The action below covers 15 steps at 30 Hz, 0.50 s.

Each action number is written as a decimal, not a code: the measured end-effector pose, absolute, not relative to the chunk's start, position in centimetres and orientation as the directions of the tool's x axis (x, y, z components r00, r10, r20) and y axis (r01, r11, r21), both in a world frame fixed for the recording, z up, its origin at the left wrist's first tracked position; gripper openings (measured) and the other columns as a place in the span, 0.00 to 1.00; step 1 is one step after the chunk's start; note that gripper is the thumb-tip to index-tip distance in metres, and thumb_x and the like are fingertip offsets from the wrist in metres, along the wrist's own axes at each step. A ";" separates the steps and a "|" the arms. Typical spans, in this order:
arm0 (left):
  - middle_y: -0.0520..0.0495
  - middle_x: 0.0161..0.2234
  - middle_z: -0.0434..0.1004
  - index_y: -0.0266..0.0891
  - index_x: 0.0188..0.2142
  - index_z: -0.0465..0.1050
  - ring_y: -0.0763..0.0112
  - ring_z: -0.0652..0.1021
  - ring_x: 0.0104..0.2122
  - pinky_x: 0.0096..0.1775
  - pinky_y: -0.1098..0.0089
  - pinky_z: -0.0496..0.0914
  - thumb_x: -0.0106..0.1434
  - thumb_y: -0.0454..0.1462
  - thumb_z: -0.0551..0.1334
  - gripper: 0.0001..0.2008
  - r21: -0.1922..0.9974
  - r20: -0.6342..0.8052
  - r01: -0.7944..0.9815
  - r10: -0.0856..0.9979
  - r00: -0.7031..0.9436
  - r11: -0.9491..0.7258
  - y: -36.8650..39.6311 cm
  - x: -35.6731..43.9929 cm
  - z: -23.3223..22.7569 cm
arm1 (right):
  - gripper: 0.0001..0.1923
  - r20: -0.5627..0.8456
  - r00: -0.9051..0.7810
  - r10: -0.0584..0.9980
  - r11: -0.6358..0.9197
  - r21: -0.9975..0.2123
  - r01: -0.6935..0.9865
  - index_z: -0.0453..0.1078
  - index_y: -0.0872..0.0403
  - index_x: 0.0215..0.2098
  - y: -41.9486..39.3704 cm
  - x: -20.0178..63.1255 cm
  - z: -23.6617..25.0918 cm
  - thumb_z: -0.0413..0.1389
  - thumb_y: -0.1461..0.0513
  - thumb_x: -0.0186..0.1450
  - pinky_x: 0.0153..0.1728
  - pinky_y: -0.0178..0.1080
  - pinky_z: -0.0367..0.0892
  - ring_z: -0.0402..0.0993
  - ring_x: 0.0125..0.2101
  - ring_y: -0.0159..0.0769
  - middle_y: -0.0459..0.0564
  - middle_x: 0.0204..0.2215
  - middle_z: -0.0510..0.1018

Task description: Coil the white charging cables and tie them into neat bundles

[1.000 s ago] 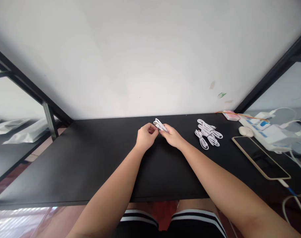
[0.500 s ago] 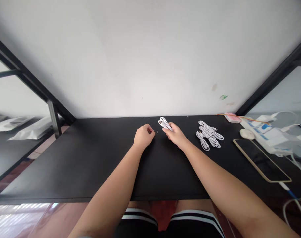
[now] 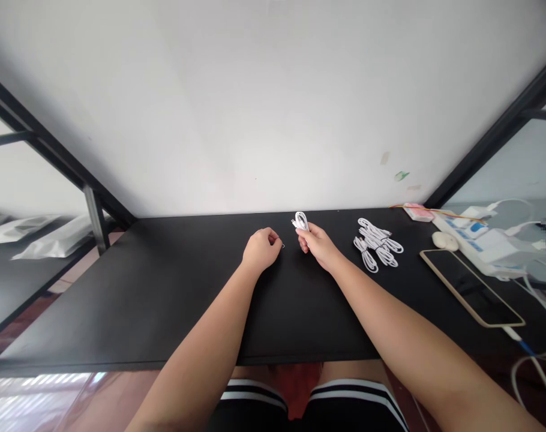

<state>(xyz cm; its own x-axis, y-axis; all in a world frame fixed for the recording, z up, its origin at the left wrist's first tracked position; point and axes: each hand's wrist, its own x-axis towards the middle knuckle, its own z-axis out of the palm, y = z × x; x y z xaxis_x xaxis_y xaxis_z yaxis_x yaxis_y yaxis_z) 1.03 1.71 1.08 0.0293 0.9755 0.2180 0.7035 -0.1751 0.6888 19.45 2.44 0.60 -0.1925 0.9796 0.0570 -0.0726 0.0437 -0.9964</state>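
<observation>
Gripping a small coiled white cable bundle (image 3: 301, 221) between thumb and fingertips, right hand (image 3: 317, 245) raised just above the black surface (image 3: 165, 288), near its far edge. Bundle folded into a narrow loop, long axis close to upright, tilted slightly toward the wall, top end past the fingertips; what looks like a plug at its left side, too small to be sure. Left hand (image 3: 260, 249) curled closed just beside it to the left, knuckles up, pinching a tiny wire tie (image 3: 282, 245) that pokes out toward the right hand; the two hands near but not touching, a narrow gap of bare surface between them.

Further right, apart from the right hand, a loose pile of bundled white cables (image 3: 377, 243) lying flat, loops splayed in several directions. Beyond that, at the right end, a phone (image 3: 471, 287) face up with dark screen, set diagonally, a charging cable (image 3: 520, 343) plugged into its near end. Behind the phone, a white mouse-shaped object (image 3: 444, 240), a white power strip (image 3: 480, 240) with blue labels and several plugs, and a small pink item (image 3: 416, 211) against the wall. Nothing lying between the hands and the pile. Off to the left, on a neighbouring table, clear plastic bags (image 3: 52, 239). White wall (image 3: 255, 108) straight behind.
</observation>
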 end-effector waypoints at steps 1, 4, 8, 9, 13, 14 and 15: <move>0.47 0.32 0.80 0.42 0.29 0.74 0.66 0.76 0.31 0.35 0.66 0.68 0.60 0.37 0.62 0.04 0.705 0.222 0.687 0.975 0.023 -0.176 1.7 1.1 1.1 | 0.14 0.054 -0.200 0.978 0.040 -0.997 -0.073 0.62 0.51 0.29 2.4 19.5 0.7 0.57 0.51 0.63 0.21 0.34 0.55 0.57 0.19 0.27 0.38 0.19 0.62; 0.49 0.28 0.79 0.42 0.29 0.75 0.68 0.76 0.28 0.33 0.68 0.68 0.63 0.42 0.60 0.09 0.765 0.231 0.615 0.973 0.014 -0.191 1.5 1.5 1.3 | 0.15 0.040 -0.223 0.974 0.027 -0.998 -0.063 0.66 0.52 0.32 2.1 19.4 0.9 0.55 0.49 0.65 0.22 0.34 0.56 0.60 0.20 0.28 0.41 0.19 0.65; 0.50 0.26 0.78 0.42 0.34 0.79 0.69 0.76 0.27 0.32 0.69 0.69 0.66 0.49 0.58 0.16 0.833 0.233 0.492 0.967 0.104 -0.254 1.1 2.1 1.7 | 0.18 0.042 -0.265 0.963 0.029 -0.998 -0.054 0.68 0.53 0.34 2.0 19.2 1.1 0.53 0.47 0.66 0.22 0.35 0.60 0.63 0.20 0.30 0.43 0.21 0.70; 0.50 0.27 0.79 0.42 0.36 0.80 0.69 0.76 0.27 0.33 0.69 0.69 0.66 0.49 0.58 0.17 0.847 0.231 0.459 0.963 0.136 -0.268 1.1 2.2 1.7 | 0.19 0.046 -0.273 0.961 0.032 -0.998 -0.055 0.67 0.53 0.32 1.9 19.1 1.1 0.53 0.46 0.66 0.22 0.35 0.60 0.64 0.20 0.30 0.44 0.21 0.70; 0.48 0.31 0.81 0.41 0.38 0.81 0.69 0.77 0.30 0.36 0.70 0.70 0.66 0.51 0.59 0.19 0.878 0.237 0.375 0.951 0.198 -0.297 0.9 2.4 2.0 | 0.22 0.079 -0.294 0.952 0.071 -0.997 -0.040 0.65 0.53 0.26 1.9 19.0 1.0 0.51 0.45 0.67 0.23 0.36 0.61 0.65 0.21 0.31 0.45 0.21 0.70; 0.48 0.31 0.81 0.40 0.39 0.81 0.69 0.77 0.31 0.36 0.70 0.70 0.66 0.52 0.59 0.19 0.882 0.247 0.360 0.949 0.197 -0.305 0.9 2.4 2.1 | 0.23 0.086 -0.301 0.950 0.085 -0.996 -0.018 0.65 0.53 0.26 1.9 19.1 1.0 0.50 0.45 0.68 0.23 0.36 0.62 0.65 0.21 0.31 0.46 0.21 0.70; 0.48 0.32 0.81 0.40 0.40 0.81 0.69 0.76 0.31 0.37 0.70 0.70 0.66 0.52 0.59 0.20 0.884 0.258 0.346 0.945 0.198 -0.314 0.9 2.4 2.1 | 0.22 0.090 -0.309 0.947 0.098 -0.995 0.011 0.65 0.53 0.26 1.9 19.1 1.0 0.50 0.45 0.68 0.23 0.36 0.62 0.65 0.21 0.31 0.46 0.21 0.71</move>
<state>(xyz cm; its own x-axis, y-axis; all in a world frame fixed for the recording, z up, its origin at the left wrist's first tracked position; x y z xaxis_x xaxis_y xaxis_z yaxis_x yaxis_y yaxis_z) 2.43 0.91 2.11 0.1983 0.9455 0.2583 0.3457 -0.3141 0.8842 19.09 1.89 1.00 -0.3085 0.9470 0.0896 0.0114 0.0978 -0.9951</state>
